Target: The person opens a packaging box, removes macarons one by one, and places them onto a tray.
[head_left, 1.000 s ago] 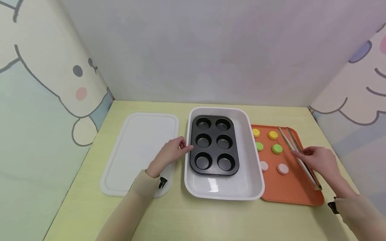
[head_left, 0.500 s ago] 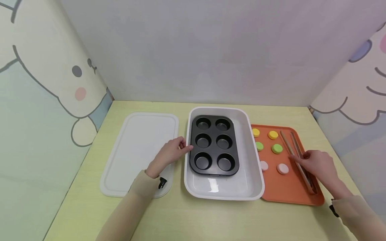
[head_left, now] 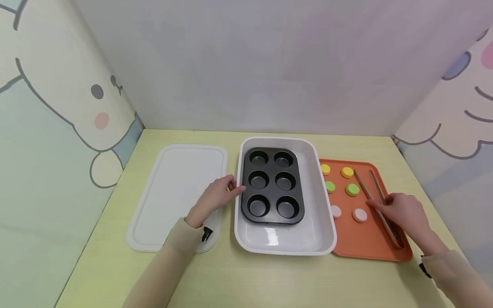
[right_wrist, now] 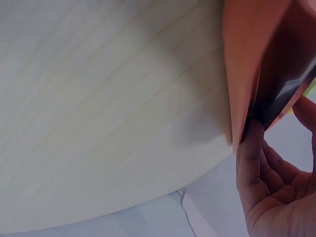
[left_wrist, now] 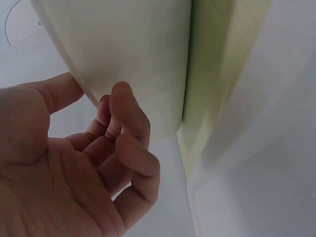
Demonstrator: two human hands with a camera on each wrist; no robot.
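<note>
In the head view my left hand holds the left rim of a white plastic tub. The left wrist view shows the thumb over the rim and curled fingers by the outer wall. A black muffin pan with several cups sits inside the tub. My right hand grips metal tongs between thumb and fingers, over an orange tray. Their two arms are spread, tips pointing away. Left of the tongs lie small round pieces: yellow, green and pale pink.
A white board with a raised edge lies left of the tub, partly under my left forearm. The tub's right side meets the tray's left edge. Walls stand behind and on both sides of the pale wooden table.
The tongs have shifted slightly toward the left and their arms have spread further apart in my right hand. That hand has moved a little left. My left hand stays at the tub's rim.
</note>
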